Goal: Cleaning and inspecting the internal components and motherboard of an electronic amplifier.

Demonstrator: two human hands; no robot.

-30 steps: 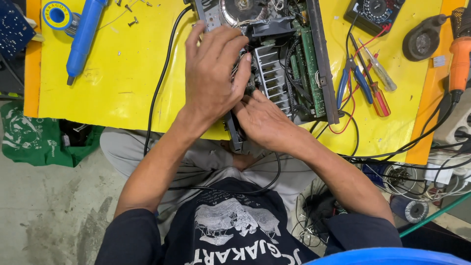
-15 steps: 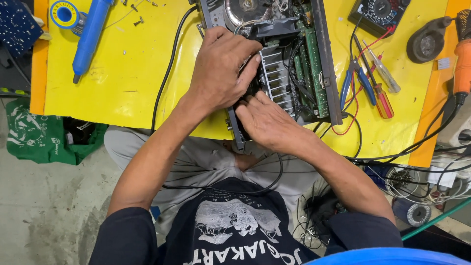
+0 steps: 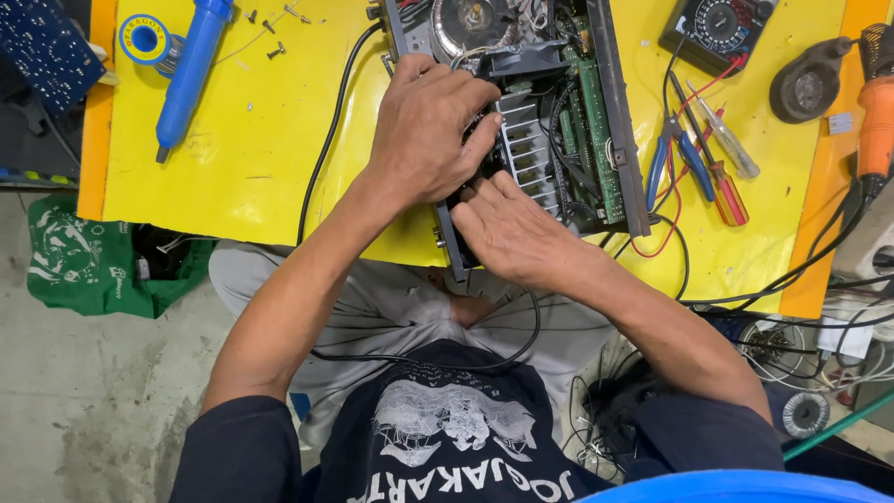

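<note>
Both hands are staying pressed on the open grey metal electronics box (image 3: 559,121); left hand (image 3: 430,130) is hiding what its curled fingers are gripping, right hand (image 3: 510,233) fingertips are tucked underneath, grip unclear.

Yellow table cover (image 3: 261,158) glossy and smooth (plastic sheet by the look), amplifier chassis (image 3: 615,121) dull grey metal, finned heat sink (image 3: 526,154) bare matt metal, circuit board (image 3: 591,130) green and matt, desoldering pump (image 3: 191,70) shiny blue plastic, floor (image 3: 84,401) rough concrete.

Dark navy tee (image 3: 447,438) w/ white graphic print, short sleeves; light grey trousers (image 3: 391,298); bare forearms.
</note>
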